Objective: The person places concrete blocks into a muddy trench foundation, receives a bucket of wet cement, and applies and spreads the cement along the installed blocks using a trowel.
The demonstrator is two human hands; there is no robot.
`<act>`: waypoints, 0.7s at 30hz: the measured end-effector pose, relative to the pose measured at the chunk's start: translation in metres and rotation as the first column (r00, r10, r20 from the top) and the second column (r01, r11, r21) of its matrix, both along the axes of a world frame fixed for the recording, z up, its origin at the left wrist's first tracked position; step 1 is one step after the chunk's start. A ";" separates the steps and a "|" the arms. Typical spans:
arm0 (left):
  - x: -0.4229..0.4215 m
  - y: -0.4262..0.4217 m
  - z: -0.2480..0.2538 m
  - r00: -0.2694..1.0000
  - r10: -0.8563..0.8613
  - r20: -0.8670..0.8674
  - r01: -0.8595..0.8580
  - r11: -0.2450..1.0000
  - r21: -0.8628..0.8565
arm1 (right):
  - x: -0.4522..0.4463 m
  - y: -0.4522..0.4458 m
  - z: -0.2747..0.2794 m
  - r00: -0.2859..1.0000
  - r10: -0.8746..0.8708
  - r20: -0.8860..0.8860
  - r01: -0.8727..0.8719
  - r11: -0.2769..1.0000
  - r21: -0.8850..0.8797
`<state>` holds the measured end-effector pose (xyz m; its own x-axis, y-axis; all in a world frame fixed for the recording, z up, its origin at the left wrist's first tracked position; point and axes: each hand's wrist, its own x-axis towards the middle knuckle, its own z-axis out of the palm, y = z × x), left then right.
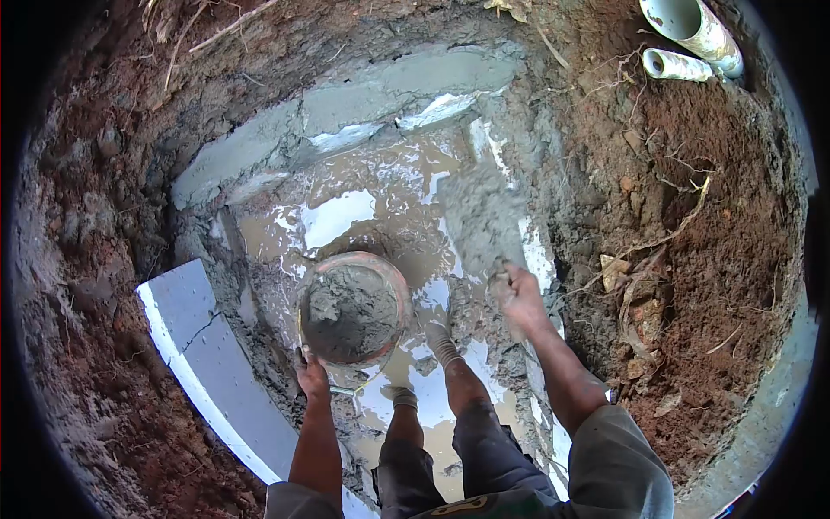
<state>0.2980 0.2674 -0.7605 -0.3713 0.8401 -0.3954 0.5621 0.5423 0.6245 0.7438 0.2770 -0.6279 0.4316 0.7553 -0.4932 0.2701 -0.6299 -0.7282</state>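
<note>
A round bucket [399, 290] with a reddish, mortar-smeared rim stands in the muddy water, holding wet grey mortar [350, 316]. At its near left side, my left hand [312, 375] is closed on the bucket's edge; whether it grips rim or wire handle I cannot tell. Over to the right, my right hand [522, 303] is closed around the handle of what looks like a trowel [500, 275]. Grey mortar [484, 212], smeared by motion, covers the blade and spreads beyond it, near the right-hand wall.
A mortar-coated low wall [372, 99] curves across the back. Pale blocks [207, 333] line the left side. Brown water [402, 169] pools around my feet [437, 333]. Red soil banks [683, 259] with roots enclose the pit. Two pipes [713, 43] lie at the upper right.
</note>
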 end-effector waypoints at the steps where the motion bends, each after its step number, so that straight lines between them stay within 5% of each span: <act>1: 0.006 0.003 0.011 0.999 -0.008 -0.031 0.006 0.999 -0.054 | 0.009 0.028 0.028 0.981 -0.018 0.192 0.019 1.000 -0.004; 2: 0.012 0.006 0.021 0.998 -0.015 -0.061 0.009 0.994 -0.107 | 0.019 0.058 0.053 0.926 -0.032 0.377 0.036 0.999 -0.002; 4: 0.019 0.008 0.024 0.994 -0.028 -0.110 0.011 0.988 -0.151 | 0.072 0.079 -0.006 0.539 0.066 0.840 -0.234 0.969 0.074; 6: 0.022 0.009 0.023 0.989 -0.031 -0.141 0.000 0.976 -0.217 | 0.113 0.114 -0.065 0.466 0.153 0.872 -0.073 0.988 -0.135; 8: 0.029 0.020 0.033 0.986 -0.037 -0.165 -0.025 0.934 -0.356 | 0.135 0.153 -0.064 0.624 0.187 0.759 0.024 0.966 -0.257; 9: -0.004 -0.004 -0.013 1.000 0.004 -0.030 -0.009 0.987 -0.158 | 0.139 0.165 -0.062 0.693 0.188 0.696 0.064 0.945 -0.319; 12: 0.013 -0.004 -0.001 0.996 0.090 0.010 -0.089 0.991 -0.102 | 0.112 0.126 -0.056 0.545 0.070 0.835 0.057 0.991 -0.120; 14: 0.010 -0.006 -0.003 0.997 0.017 -0.073 -0.027 0.989 -0.144 | 0.107 0.090 -0.050 0.481 0.268 0.835 -0.025 0.956 -0.292; 16: 0.011 0.001 -0.005 0.996 -0.008 -0.086 -0.006 0.988 -0.156 | 0.101 0.066 -0.043 0.484 0.058 0.873 0.096 0.988 -0.118; 19: 0.002 -0.002 -0.007 0.997 -0.024 -0.072 0.013 0.988 -0.152 | 0.115 0.084 -0.010 0.808 0.017 0.589 0.167 0.952 -0.256; 21: 0.006 -0.001 -0.006 0.998 0.065 -0.001 -0.064 0.988 -0.143 | 0.146 0.114 -0.031 0.807 0.050 0.589 0.051 0.987 -0.153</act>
